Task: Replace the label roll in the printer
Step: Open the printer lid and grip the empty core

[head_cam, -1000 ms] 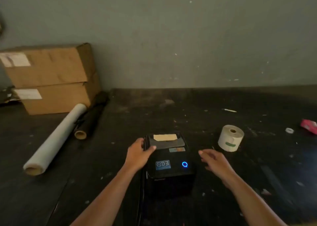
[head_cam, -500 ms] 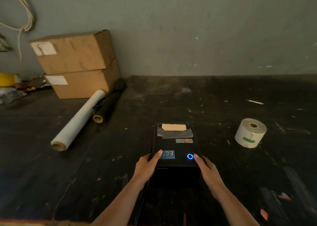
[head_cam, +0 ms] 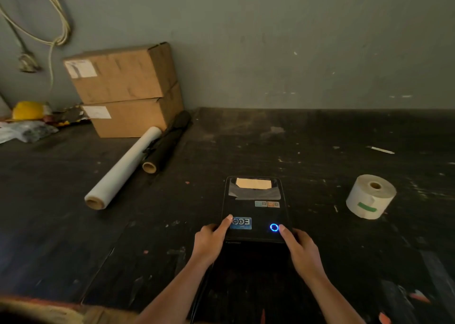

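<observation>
- The printer (head_cam: 254,210) is gripped at its near edge by the left hand (head_cam: 211,240) and right hand (head_cam: 299,247), thumbs pressed on the lid.
- The blue button (head_cam: 273,227) could be pressed by the right thumb touching it.
- The label roll (head_cam: 370,197) is seen right of the printer, apart, on the tabletop (head_cam: 320,151).

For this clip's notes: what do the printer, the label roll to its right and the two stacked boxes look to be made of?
Printer: probably moulded plastic, black and glossy; its top reflects light around a glowing blue ring.
Label roll: matte white paper wound on a brown core, likely cardboard, with a green strip on its side.
Stacked boxes: plain brown cardboard, matte, with folded flaps and white stickers.
</observation>
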A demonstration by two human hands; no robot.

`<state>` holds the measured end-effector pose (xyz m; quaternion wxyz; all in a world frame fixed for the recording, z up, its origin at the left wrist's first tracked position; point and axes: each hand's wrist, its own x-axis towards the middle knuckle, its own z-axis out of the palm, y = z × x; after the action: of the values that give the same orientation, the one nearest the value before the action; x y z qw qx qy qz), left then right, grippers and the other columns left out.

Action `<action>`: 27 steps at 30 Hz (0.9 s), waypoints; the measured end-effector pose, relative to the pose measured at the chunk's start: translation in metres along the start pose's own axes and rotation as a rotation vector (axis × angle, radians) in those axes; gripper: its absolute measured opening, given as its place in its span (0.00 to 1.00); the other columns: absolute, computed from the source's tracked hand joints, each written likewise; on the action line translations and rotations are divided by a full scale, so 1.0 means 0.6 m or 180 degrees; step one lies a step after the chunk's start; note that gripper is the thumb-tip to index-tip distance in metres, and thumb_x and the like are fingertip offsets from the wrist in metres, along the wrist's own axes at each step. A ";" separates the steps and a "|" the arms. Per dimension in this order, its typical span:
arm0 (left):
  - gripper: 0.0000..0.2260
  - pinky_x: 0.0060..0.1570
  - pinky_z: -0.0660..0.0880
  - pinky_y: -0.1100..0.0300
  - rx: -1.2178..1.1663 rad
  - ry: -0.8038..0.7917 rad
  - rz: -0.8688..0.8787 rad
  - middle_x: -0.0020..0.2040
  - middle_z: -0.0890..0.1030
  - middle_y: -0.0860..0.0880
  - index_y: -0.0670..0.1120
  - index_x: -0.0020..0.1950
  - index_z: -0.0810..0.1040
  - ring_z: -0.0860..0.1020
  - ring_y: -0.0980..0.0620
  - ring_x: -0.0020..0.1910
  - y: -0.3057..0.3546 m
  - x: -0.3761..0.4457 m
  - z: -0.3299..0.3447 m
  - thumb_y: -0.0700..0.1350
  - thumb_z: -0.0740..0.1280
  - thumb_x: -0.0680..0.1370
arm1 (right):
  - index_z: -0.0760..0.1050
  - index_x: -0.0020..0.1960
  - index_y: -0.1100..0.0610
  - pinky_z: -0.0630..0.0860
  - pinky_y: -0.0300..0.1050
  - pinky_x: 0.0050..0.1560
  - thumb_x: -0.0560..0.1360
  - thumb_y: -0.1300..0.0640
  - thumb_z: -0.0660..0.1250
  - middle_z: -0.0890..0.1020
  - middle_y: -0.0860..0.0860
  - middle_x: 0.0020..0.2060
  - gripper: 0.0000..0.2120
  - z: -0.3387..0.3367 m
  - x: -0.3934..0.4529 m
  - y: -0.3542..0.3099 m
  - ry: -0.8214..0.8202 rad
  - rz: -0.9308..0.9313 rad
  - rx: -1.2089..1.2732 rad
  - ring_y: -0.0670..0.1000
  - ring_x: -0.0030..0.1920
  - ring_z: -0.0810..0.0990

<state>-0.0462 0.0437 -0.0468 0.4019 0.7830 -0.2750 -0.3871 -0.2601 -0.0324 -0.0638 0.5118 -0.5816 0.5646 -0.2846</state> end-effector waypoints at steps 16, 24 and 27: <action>0.32 0.49 0.78 0.56 0.0484 0.0036 0.0069 0.46 0.82 0.49 0.45 0.54 0.79 0.81 0.53 0.44 -0.002 0.009 0.000 0.72 0.58 0.70 | 0.76 0.49 0.52 0.76 0.42 0.40 0.74 0.39 0.64 0.83 0.51 0.43 0.17 -0.001 -0.001 -0.009 -0.0102 0.0151 -0.0074 0.48 0.42 0.83; 0.27 0.34 0.76 0.61 0.1268 0.0044 0.0275 0.39 0.80 0.50 0.48 0.42 0.75 0.80 0.55 0.36 0.009 0.008 0.008 0.69 0.50 0.76 | 0.71 0.56 0.48 0.70 0.42 0.33 0.74 0.34 0.59 0.73 0.43 0.40 0.20 0.009 -0.004 -0.038 0.0090 0.0449 -0.0414 0.43 0.39 0.73; 0.26 0.28 0.72 0.64 0.1350 -0.0046 0.0283 0.35 0.80 0.51 0.49 0.38 0.74 0.79 0.56 0.33 0.018 0.012 0.006 0.68 0.50 0.76 | 0.70 0.66 0.55 0.74 0.43 0.42 0.72 0.32 0.58 0.79 0.49 0.47 0.33 0.011 0.000 -0.043 0.0109 0.0526 -0.0479 0.47 0.46 0.78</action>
<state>-0.0466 0.0312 -0.0421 0.2429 0.8343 -0.3874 -0.3080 -0.2449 -0.0347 -0.0421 0.4787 -0.5648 0.6391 -0.2082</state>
